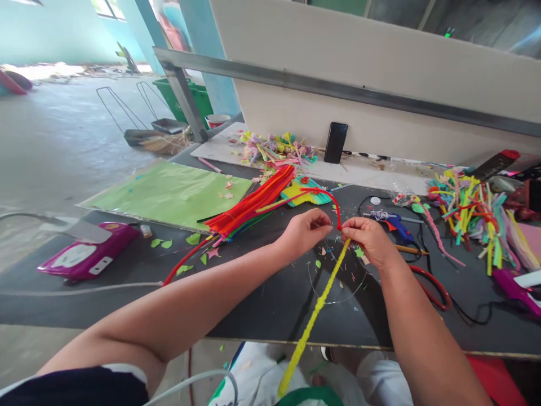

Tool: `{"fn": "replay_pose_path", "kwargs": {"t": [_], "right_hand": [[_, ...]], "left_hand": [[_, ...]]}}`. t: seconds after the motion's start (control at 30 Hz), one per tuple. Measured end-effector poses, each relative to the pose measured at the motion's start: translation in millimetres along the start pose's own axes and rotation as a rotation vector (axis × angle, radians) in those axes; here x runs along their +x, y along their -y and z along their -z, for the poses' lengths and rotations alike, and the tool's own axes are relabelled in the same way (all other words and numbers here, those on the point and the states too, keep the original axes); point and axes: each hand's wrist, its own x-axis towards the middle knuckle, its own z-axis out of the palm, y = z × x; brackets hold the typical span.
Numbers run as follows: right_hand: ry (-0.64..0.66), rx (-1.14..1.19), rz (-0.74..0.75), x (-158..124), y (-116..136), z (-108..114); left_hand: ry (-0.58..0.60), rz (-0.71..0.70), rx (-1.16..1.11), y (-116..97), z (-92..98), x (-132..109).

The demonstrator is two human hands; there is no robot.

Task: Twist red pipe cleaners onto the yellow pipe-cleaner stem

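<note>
My right hand [367, 239] pinches the spot where a red pipe cleaner [337, 207] meets a yellow twisted pipe-cleaner strand [319, 304]. The yellow strand slants down toward my lap, past the table edge. From the pinch, the red one bends up and back to the left. My left hand [307, 232] has thumb and forefinger together just left of the red pipe cleaner; whether anything is between them is hidden. Behind it lies a bundle of red and orange pipe cleaners [256, 200], beside a yellow and turquoise piece [315, 192].
A green sheet [169, 192] and a purple device [91, 254] are at left. Blue glue gun [399, 228], red-handled scissors [437, 293] and a heap of colourful pipe-cleaner pieces [469, 203] lie right. A phone [336, 142] leans at the back. Paper scraps and cables are scattered.
</note>
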Motion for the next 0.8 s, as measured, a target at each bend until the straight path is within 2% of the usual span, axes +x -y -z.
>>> {"fn": "replay_pose_path", "kwargs": {"t": [0.07,0.17,0.47,0.53,0.63,0.7,0.8], "right_hand": [[0.004,-0.003,0.0,0,0,-1],[0.012,-0.019,-0.001,0,0,-4],[0.038,-0.092,0.036,-1,-1,-9],[0.026,-0.106,0.047,-1,-1,-10],[0.02,-0.117,0.076,-1,-1,-10],[0.024,-0.124,0.086,-1,-2,-10],[0.034,-0.132,0.085,-1,-2,-9]], "left_hand": [[0.005,-0.16,0.192,-2,0.3,-3],[0.031,-0.308,0.366,-2,1.3,-4],[0.192,-0.538,0.741,3,6.2,-6],[0.161,-0.545,0.773,4,5.4,-6],[0.079,-0.482,0.7,2,2.6,-5],[0.051,-0.394,0.625,-1,1.1,-3],[0.086,-0.211,0.511,-7,0.5,0]]}}
